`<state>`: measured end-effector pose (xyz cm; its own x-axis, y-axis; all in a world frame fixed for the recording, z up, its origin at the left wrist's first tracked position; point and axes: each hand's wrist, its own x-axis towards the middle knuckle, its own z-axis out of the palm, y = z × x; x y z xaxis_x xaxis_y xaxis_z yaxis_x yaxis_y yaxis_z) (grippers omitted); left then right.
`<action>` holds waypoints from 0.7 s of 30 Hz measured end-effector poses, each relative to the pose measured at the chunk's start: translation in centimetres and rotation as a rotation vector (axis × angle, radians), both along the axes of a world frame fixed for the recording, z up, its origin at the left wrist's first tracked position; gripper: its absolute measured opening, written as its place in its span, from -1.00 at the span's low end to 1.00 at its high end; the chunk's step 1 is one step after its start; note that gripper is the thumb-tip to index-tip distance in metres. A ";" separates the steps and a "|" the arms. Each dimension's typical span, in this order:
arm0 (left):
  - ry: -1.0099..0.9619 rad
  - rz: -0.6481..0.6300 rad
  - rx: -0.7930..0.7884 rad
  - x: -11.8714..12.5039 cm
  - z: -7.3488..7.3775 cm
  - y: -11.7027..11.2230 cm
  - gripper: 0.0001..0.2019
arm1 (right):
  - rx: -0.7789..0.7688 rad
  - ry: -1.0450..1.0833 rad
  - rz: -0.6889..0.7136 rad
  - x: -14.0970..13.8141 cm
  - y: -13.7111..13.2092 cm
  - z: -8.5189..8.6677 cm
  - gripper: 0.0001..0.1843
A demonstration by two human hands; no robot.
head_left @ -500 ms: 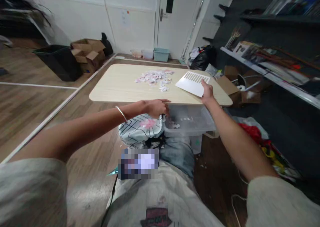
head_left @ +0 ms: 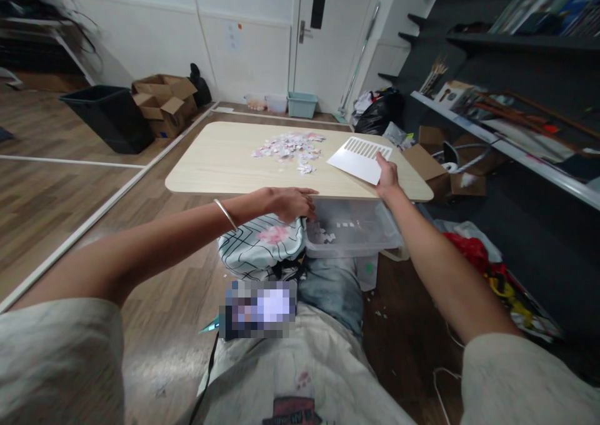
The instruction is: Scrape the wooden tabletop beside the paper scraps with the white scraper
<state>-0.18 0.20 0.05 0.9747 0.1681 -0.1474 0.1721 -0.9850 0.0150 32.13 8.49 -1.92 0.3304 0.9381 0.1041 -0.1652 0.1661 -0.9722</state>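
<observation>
In my right hand (head_left: pixel 388 174) is a white flat panel (head_left: pixel 359 167) with a row of slots along its far side. My fingers grip its right edge, and it lies tilted on or just above the table. My left hand (head_left: pixel 293 204) is at the table's near edge, index finger stretched along it, other fingers curled over the left rim of a clear plastic box (head_left: pixel 354 247). A few white scraps lie in the box, which sits partly under the tabletop. A pile of small white and pinkish paper-like pieces (head_left: pixel 288 147) is on the table (head_left: pixel 206 162).
A patterned cloth bag (head_left: pixel 257 250) rests left of the box, with a phone-like screen (head_left: pixel 260 309) in front of it. Beyond the table stand a black bin (head_left: pixel 112 119), cardboard boxes (head_left: pixel 164 103) and a teal basket (head_left: pixel 301 104). Shelves (head_left: pixel 506 131) line the right.
The whole view has shifted very slightly. Both hands, the white panel and the pile keep almost the same places.
</observation>
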 end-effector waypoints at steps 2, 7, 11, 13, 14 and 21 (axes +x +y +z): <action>0.051 0.015 -0.021 0.1 0.2 0.3 -0.40 | -0.002 -0.008 0.002 0.1 0.0 -0.1 -0.53; 0.118 0.089 -0.082 -0.1 0.7 0.8 -0.26 | -0.006 -0.003 0.006 0.1 -0.2 -0.1 -0.53; 0.138 0.087 -0.091 -0.1 1.6 0.2 -0.25 | 0.010 0.001 0.017 0.0 -0.2 -0.1 -0.52; 0.126 0.080 -0.103 -0.2 2.3 -0.5 -0.24 | 0.007 0.003 0.019 0.0 -0.2 -0.1 -0.52; 0.106 0.072 -0.115 -0.3 2.8 -0.8 -0.24 | 0.003 0.003 0.020 0.0 -0.1 -0.1 -0.52; -0.329 0.278 -0.061 -6.7 5.9 -0.5 -0.66 | -0.006 0.007 0.033 0.2 -0.1 -0.3 -0.53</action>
